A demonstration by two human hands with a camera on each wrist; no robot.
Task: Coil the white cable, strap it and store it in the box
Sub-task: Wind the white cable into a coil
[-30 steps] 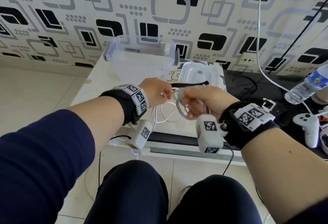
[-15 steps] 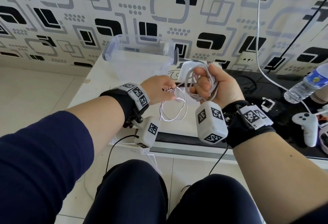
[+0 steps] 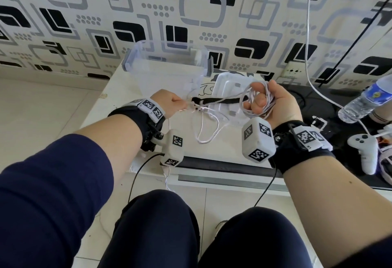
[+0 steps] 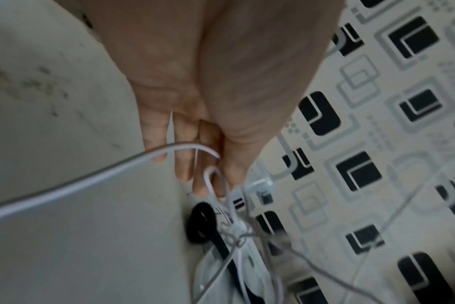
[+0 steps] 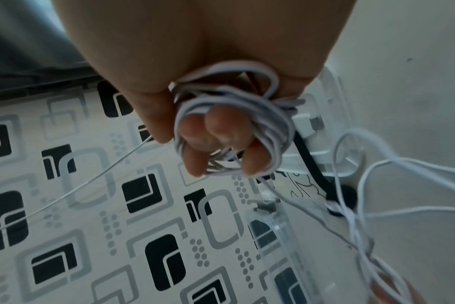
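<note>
The white cable (image 3: 254, 102) is wound in several loops round the curled fingers of my right hand (image 3: 273, 104), raised palm-up over the table; in the right wrist view the coil (image 5: 231, 127) wraps those fingers (image 5: 221, 131), with a USB plug (image 5: 308, 124) sticking out. My left hand (image 3: 169, 103) pinches the loose part of the cable (image 4: 210, 181), which sags in a loop (image 3: 209, 127) between the hands. A black strap (image 3: 220, 101) lies on the table behind the cable. The clear plastic box (image 3: 167, 66) stands open at the back.
The box's white lid (image 3: 231, 89) lies flat on the white table (image 3: 118, 97) under my right hand. To the right are a water bottle (image 3: 364, 100), a white game controller (image 3: 364, 148) and other cables. A patterned wall rises behind.
My right hand has turned palm-up and risen to the right with the coil. My left hand has drawn apart to the left, stretching the loose cable between them.
</note>
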